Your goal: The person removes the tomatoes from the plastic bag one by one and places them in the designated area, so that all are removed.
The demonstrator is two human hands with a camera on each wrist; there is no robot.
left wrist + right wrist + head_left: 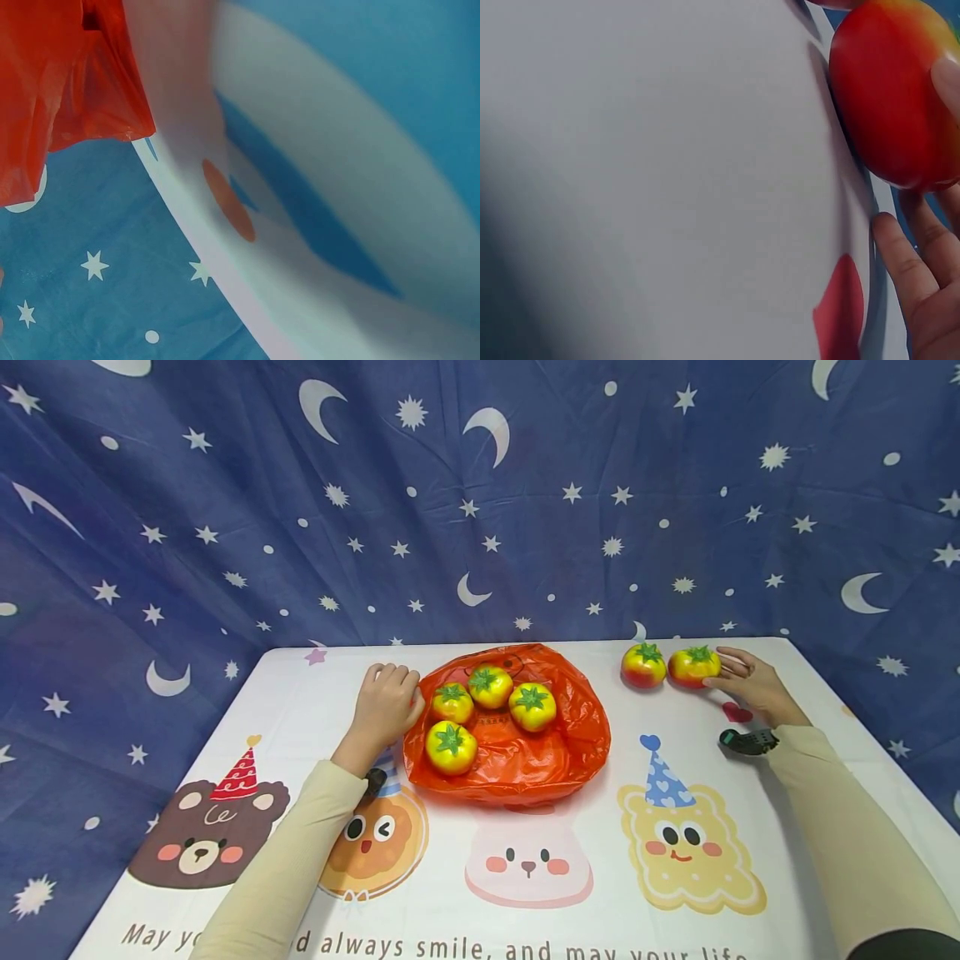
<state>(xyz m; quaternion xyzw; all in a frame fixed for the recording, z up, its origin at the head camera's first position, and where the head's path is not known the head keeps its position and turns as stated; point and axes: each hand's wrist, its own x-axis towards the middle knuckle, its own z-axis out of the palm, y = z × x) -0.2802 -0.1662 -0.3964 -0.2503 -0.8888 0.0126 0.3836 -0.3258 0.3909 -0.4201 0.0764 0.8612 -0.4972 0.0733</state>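
Note:
My left hand, its fingers curled, grips the left rim of an opened red plastic bag. Several yellow-red toy tomatoes with green leafy tops sit inside the bag. At the table's right rear, my right hand is at the right side of another toy tomato, fingers spread. In the right wrist view the thumb touches this tomato's red side, and the other fingers extend loosely beside it. One more toy tomato stands just left of it.
A white tablecloth with printed cartoon faces covers the table. Behind it hangs a blue curtain with moons and stars, close to the table's back edge. A black wrist device sits at the right sleeve.

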